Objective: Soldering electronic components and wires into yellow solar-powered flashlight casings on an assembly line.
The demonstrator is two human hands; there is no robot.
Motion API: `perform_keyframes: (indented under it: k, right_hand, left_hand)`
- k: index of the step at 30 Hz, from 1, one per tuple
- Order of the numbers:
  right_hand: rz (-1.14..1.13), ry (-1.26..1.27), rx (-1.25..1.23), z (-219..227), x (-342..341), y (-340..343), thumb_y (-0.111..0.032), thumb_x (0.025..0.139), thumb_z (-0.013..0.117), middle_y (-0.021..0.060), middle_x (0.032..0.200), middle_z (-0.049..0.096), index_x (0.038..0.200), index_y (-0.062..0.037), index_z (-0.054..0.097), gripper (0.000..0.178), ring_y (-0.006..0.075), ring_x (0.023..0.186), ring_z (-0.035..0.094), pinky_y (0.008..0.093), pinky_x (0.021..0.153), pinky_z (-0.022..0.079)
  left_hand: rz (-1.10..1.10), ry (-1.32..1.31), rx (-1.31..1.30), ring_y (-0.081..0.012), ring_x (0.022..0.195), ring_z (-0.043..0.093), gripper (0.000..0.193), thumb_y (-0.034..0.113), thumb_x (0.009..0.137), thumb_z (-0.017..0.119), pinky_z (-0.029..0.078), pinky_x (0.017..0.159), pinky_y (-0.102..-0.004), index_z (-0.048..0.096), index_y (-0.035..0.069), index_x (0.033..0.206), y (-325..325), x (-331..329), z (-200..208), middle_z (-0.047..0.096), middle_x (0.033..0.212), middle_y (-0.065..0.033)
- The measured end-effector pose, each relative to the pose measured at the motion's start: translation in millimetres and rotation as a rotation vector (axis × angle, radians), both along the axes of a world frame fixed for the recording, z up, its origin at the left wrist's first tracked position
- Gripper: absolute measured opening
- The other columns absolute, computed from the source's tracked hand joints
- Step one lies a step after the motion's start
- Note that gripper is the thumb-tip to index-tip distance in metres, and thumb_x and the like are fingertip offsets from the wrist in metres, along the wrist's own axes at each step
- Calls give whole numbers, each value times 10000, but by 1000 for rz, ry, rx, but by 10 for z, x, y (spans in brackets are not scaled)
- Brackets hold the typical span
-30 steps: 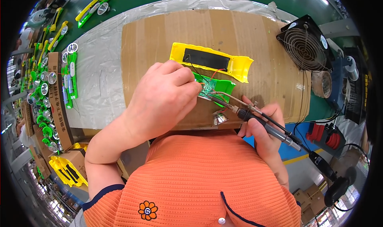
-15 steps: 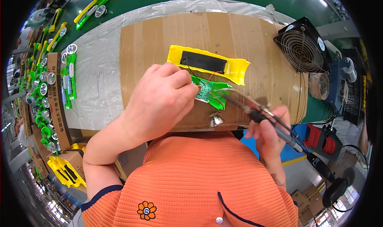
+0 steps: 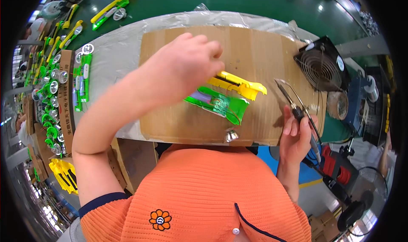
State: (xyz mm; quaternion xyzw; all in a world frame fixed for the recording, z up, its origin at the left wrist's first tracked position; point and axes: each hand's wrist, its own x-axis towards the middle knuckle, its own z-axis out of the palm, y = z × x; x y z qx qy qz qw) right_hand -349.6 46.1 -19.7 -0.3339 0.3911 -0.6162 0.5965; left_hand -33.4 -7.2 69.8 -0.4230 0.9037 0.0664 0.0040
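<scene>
My left hand (image 3: 187, 70), somewhat blurred, is closed over the far end of a yellow plastic housing half (image 3: 242, 85). Its fingertips are mostly hidden, but the housing tilts on edge under them. Just nearer lies a green housing half (image 3: 240, 110) with a green circuit board (image 3: 220, 104) and a purple cell (image 3: 202, 96), partly under my forearm. Thin wires run from the board. A small silver reflector cup (image 3: 230, 135) sits at the cardboard's near edge. My right hand (image 3: 295, 135) holds a soldering iron (image 3: 297, 112) with a curved metal tube beside it, tip pointing away from me.
A brown cardboard sheet (image 3: 170, 123) covers the work area. A black fan (image 3: 321, 65) and a tape roll (image 3: 338, 105) stand at right. At left, a cardboard box (image 3: 66, 97) borders several green lamp parts (image 3: 52, 131). Assembled yellow-green lamps (image 3: 111, 8) lie at far left.
My left hand has moved up and away from the circuit board, and the yellow housing has tilted. The soldering iron has withdrawn rightward from the board. The view has shifted slightly.
</scene>
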Motion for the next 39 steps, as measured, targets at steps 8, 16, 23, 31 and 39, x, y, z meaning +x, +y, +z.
perform_keyframes:
  k: [8, 16, 23, 31, 39]
  right_hand:
    - [-42, -87, 6, -64, -182, 37, -151, 1036, 478, -13, 595, 341, 866, -120, 448, 175, 89, 556, 404, 487, 1092, 440]
    - [14, 0, -39, 37, 102, -152, -128, 978, 575, 7, 611, 425, 942, -92, 443, 142, 123, 537, 476, 458, 1058, 445]
    - [7, 39, -22, -30, 202, -271, -112, 998, 543, 1, 611, 410, 881, -101, 420, 170, 110, 545, 445, 452, 1030, 467]
    - [-47, 28, 62, 114, 323, -266, -167, 949, 620, 36, 714, 517, 802, -67, 563, 188, 129, 665, 460, 332, 720, 413]
    - [-88, 64, -35, 370, 544, -92, -157, 949, 619, 39, 717, 532, 827, -57, 586, 161, 128, 643, 460, 253, 600, 383]
  left_hand:
    - [32, 258, -192, -339, 968, 632, 536, 184, 867, 659, 507, 882, -470, 552, 210, 1392, 434, 145, -528, 632, 1101, -164]
    - [613, 40, -423, -337, 1030, 631, 581, 308, 893, 692, 500, 854, -508, 451, 225, 1415, -1320, 1676, -716, 629, 1078, -130]
    - [654, -69, -432, -381, 1283, 476, 800, 449, 892, 682, 373, 1023, -589, 316, 194, 1556, -844, 1560, -466, 495, 1382, -236]
    - [930, -110, -315, -420, 1425, 345, 940, 509, 835, 720, 266, 1120, -634, 258, 167, 1578, 1559, 1490, 568, 404, 1476, -305]
    - [1945, -96, 51, -458, 1491, 191, 1400, 645, 533, 876, 220, 1205, -503, 120, 157, 1605, 4839, 2925, 618, 218, 1574, -342]
